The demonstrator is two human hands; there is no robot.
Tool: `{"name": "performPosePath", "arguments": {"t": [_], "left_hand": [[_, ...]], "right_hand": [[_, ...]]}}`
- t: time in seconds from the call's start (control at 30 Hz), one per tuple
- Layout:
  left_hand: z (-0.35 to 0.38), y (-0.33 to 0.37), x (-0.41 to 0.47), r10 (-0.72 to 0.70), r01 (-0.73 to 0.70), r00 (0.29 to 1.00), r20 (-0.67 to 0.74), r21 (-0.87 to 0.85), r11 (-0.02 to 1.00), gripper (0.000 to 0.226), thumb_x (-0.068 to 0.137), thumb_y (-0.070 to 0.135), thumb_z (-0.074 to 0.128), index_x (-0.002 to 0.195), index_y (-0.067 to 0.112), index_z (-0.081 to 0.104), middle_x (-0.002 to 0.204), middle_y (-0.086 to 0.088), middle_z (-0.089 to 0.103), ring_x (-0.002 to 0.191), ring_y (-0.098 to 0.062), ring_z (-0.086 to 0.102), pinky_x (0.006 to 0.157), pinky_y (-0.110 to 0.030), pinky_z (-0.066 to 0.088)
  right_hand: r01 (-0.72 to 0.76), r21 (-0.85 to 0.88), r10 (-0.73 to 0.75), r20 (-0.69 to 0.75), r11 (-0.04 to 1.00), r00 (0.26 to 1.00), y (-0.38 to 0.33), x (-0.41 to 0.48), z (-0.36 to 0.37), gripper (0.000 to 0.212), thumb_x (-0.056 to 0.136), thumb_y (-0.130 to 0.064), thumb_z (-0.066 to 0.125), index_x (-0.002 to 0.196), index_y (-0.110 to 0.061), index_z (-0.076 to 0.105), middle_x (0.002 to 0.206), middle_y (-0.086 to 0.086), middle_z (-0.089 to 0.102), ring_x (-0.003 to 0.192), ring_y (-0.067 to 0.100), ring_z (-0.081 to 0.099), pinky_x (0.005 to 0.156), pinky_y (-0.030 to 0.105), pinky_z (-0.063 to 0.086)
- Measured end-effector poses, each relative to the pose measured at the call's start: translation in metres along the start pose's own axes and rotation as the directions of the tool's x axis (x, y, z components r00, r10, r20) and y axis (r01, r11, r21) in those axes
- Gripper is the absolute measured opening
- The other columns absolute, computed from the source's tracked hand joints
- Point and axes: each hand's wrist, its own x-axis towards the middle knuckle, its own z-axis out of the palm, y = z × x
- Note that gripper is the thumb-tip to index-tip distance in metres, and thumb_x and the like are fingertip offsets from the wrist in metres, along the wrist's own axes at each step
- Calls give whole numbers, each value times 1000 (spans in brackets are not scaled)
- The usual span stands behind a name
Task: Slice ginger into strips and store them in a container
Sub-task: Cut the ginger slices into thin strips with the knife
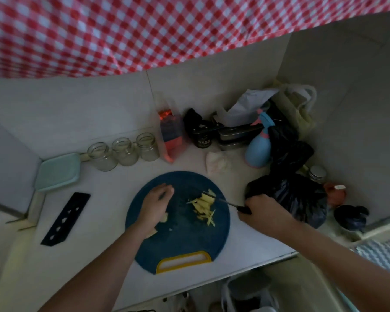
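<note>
A round blue cutting board (180, 242) with a yellow handle lies on the white counter. A pile of pale yellow ginger strips (203, 207) sits on its right half. My right hand (265, 213) grips the black handle of a knife (221, 200) whose blade points left into the pile. My left hand (155, 204) rests palm down on the board's left half, fingers curled; what is under it is hidden. Two small ginger pieces (164, 218) lie beside my left wrist. A light teal lidded container (58, 172) stands at the far left.
Three empty glass jars (123, 152) line the back wall. A black knife sheath (65, 218) lies left of the board. A blue spray bottle (258, 146), stacked tins, a crumpled tissue and black plastic bags (288, 199) crowd the right corner. The counter's front edge runs just below the board.
</note>
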Motion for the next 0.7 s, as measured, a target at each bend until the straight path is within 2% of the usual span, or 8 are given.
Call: {"name": "performPosePath", "arguments": {"t": [0.03, 0.1, 0.13, 0.2, 0.4, 0.57, 0.63, 0.7], "left_hand": [[-6, -2, 0, -9, 9, 1000, -29, 14, 1000, 40, 95, 37, 50, 131, 19, 53, 138, 4, 46, 121, -12, 48, 97, -16, 40], [-17, -9, -2, -34, 36, 998, -49, 59, 998, 43, 94, 34, 54, 134, 17, 50, 131, 6, 46, 107, -6, 50, 76, 1, 37], [-23, -14, -3, -47, 53, 997, -64, 90, 995, 46, 93, 33, 56, 134, 16, 49, 131, 4, 46, 107, -8, 50, 78, 1, 34], [-34, -25, -7, -60, 77, 993, -104, 170, 982, 49, 91, 34, 60, 135, 15, 48, 135, -6, 47, 118, -17, 48, 92, -13, 33], [-53, -61, -24, -113, 135, 988, -104, 239, 961, 50, 89, 23, 63, 135, 13, 48, 135, -13, 48, 122, -23, 47, 100, -24, 35], [-56, -75, -28, -163, 192, 972, -167, 173, 966, 42, 86, 18, 67, 125, 9, 56, 122, -13, 54, 102, -21, 57, 85, -23, 42], [-58, -75, -34, -76, 105, 986, -148, 202, 974, 35, 80, 18, 73, 113, 17, 62, 109, -6, 55, 92, -16, 57, 76, -14, 40], [-59, -74, -40, 21, -13, 999, -25, 276, 961, 34, 75, 20, 78, 102, 32, 61, 99, 6, 51, 87, -9, 53, 72, -7, 37]], "right_hand": [[2, 57, -3, 8, 998, 1000, -5, 2, 7, 46, 93, -41, 51, 56, -16, 40, 59, -4, 46, 59, 10, 52, 57, 25, 44], [-8, 208, -4, 54, 978, 999, -18, 6, 21, 49, 94, -40, 52, 54, -16, 39, 56, -5, 44, 51, 3, 43, 46, 17, 35], [-18, 289, -6, 81, 957, 997, -25, 7, 28, 48, 95, -38, 53, 54, -16, 39, 55, -5, 43, 49, 2, 41, 44, 17, 33], [-41, 394, -2, 108, 918, 994, -39, 9, 44, 47, 95, -37, 52, 56, -15, 40, 55, -4, 42, 48, 2, 39, 41, 16, 32], [-51, 461, -22, 150, 886, 988, -62, 27, 84, 45, 96, -42, 49, 59, -18, 39, 59, -5, 44, 55, 3, 43, 45, 14, 33], [-58, 438, -2, 136, 897, 991, -65, 42, 98, 44, 95, -47, 47, 82, -7, 58, 77, 4, 58, 73, 15, 55, 60, 23, 38], [-45, 430, -5, 113, 902, 994, -66, 47, 99, 43, 95, -47, 47, 87, -7, 60, 80, 4, 60, 74, 15, 55, 62, 22, 39], [-34, 405, -12, 111, 914, 994, -67, 52, 101, 42, 95, -48, 45, 88, -9, 60, 82, 4, 61, 74, 15, 55, 65, 24, 42]]}}
